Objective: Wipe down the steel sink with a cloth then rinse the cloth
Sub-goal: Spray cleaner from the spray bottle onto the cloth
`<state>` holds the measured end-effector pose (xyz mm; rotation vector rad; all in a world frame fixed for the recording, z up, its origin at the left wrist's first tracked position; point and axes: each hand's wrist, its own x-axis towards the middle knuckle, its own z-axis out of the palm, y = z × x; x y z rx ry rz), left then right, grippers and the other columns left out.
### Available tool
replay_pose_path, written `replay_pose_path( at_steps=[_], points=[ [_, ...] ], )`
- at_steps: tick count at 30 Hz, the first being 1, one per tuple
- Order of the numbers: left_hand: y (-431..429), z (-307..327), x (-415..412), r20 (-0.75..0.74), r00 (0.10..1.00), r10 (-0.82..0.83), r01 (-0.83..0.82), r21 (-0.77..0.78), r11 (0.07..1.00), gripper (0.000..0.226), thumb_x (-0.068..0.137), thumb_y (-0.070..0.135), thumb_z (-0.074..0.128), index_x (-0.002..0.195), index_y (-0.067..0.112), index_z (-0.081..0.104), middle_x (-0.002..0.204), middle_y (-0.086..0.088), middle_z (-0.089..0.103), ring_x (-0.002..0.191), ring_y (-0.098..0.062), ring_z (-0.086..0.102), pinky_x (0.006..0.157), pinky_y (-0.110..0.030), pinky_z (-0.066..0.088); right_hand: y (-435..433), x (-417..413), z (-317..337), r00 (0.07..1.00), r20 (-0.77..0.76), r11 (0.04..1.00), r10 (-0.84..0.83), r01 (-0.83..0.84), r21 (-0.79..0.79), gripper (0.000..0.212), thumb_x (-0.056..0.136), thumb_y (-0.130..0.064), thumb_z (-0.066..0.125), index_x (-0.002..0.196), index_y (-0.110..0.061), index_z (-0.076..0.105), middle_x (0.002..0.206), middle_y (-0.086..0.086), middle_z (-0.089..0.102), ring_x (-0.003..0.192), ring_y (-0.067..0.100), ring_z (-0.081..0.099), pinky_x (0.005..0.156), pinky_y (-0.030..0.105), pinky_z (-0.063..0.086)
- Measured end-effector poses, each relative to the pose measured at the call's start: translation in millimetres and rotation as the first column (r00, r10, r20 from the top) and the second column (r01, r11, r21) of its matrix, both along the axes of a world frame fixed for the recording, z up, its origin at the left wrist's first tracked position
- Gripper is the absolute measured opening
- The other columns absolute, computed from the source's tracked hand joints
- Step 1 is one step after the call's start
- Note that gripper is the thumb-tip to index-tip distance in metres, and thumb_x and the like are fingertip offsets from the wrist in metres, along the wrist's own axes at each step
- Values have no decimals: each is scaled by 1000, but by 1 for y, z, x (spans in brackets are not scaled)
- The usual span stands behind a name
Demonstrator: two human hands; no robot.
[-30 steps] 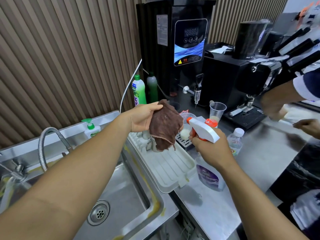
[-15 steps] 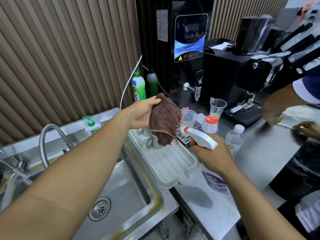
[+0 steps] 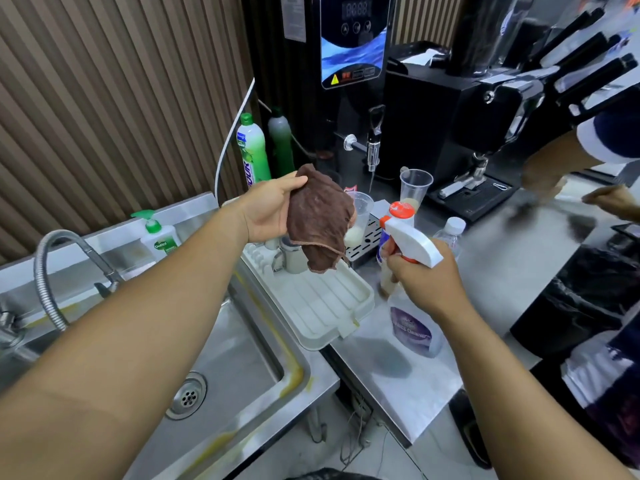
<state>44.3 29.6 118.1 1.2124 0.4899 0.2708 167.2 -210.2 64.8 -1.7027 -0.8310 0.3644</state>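
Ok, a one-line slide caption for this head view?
Left hand holds a crumpled brown cloth while the right hand grips a white-and-orange spray bottle beside the steel sink.

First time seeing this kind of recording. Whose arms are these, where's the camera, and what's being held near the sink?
No robot here: the camera is worn on a person's head, looking forward and down, so both arms are the wearer's. The left hand holds a brown cloth above a white drying tray. The right hand grips a spray bottle, nozzle pointing toward the cloth. Lower left is the steel sink, with yellowish stains along its rim. At far right are another person's hands.
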Motion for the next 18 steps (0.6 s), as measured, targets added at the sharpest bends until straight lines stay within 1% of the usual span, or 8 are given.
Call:
replay_pose_path(
  at_steps=[2,3,6,10,12,14,15,18],
  points=[
    [-1,-8,2,2,1000,-2,2,-16,1000,29,108,22,36,129,20,57,118,-6,70,107,-21,68,89,-39,57,-3,1,-2,999,-40,996,1,2,84,24,76,-1,59,87,-20,68,83,12,69,67,23,62,62,36,54],
    [-2,-12,3,-6,1000,-2,2,-24,1000,29,108,23,36,125,21,59,116,-5,71,105,-21,69,86,-38,58,-4,2,-4,1000,-25,994,-12,14,112,30,77,5,59,85,-23,65,80,9,67,65,23,61,59,31,53],
    [-5,-28,4,-41,999,12,-14,-43,999,35,108,25,36,136,16,55,118,-7,71,104,-21,70,79,-37,60,-7,3,-14,998,1,987,-70,69,142,45,75,7,62,77,-37,53,69,-17,59,63,7,54,58,18,45],
    [-8,-52,1,-64,997,46,-51,-89,995,44,107,25,40,149,12,41,131,-11,65,112,-25,68,81,-39,60,-4,6,-38,984,-19,970,-176,176,167,22,70,-11,61,83,-29,61,68,-18,59,65,3,52,62,21,44],
    [-10,-59,0,-68,995,68,-74,-85,994,35,107,24,39,139,15,49,120,-8,71,107,-24,70,79,-38,60,-2,6,-50,976,14,963,-219,213,164,20,74,-16,63,90,-27,66,75,-13,63,70,1,55,66,20,46],
    [-13,-63,-1,-64,995,76,-81,-81,993,26,108,22,37,122,17,58,106,-4,75,99,-21,72,75,-35,60,-2,8,-58,960,23,951,-280,275,139,22,77,-15,66,85,-35,61,74,-16,61,68,-3,55,64,15,44],
    [-14,-64,-1,-71,994,83,-89,-83,993,27,108,22,36,121,16,59,105,-4,76,97,-20,72,74,-35,61,-1,10,-62,947,3,939,-322,318,133,24,77,-11,67,81,-33,59,70,-15,59,65,-1,53,62,17,43],
    [-16,-65,-5,-89,994,68,-77,-103,992,37,108,26,37,138,13,53,117,-7,72,103,-22,72,77,-36,61,1,18,-68,927,-51,921,-372,376,106,13,76,-6,66,86,-12,61,71,1,61,65,10,51,61,27,44]
  ],
)
